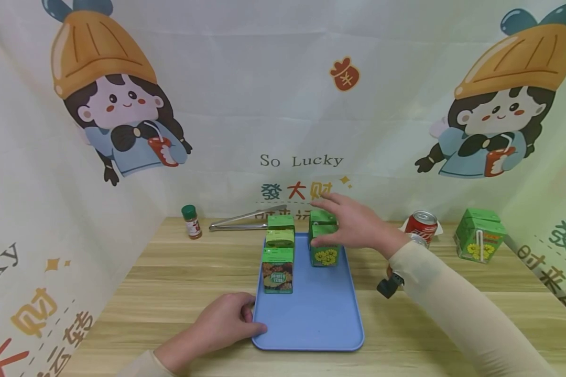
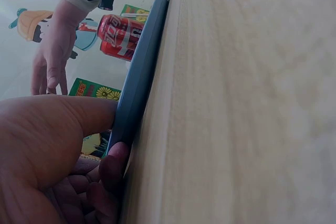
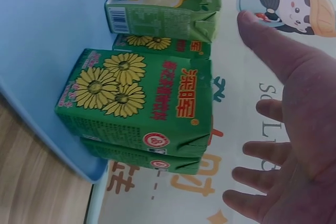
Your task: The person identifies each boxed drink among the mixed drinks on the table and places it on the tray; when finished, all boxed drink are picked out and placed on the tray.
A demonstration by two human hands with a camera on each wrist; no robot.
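Drink boxes [image 1: 325,255] stand upright on the far half of the blue tray [image 1: 327,324], in two lines: three along its left edge, two at its right. Set on their flat bases, they probably hold steady without help. The person's left hand [image 1: 224,317] pinches the tray's near left rim, thumb over the top and fingers curled against the underside, likely to keep the tray from sliding. The right hand [image 1: 354,222] is spread, poised beside the tops of the right-hand pair and apart from them; the wide gap between thumb and fingers looks suited to a box's width. Behind the tray's left side lie metal tongs [image 1: 238,227], with a green-capped bottle [image 1: 192,222] farther left. Beyond the right wrist are a red can [image 1: 422,225] and, farther right, another drink box [image 1: 478,238], both off the tray on the wooden table [image 1: 170,283].
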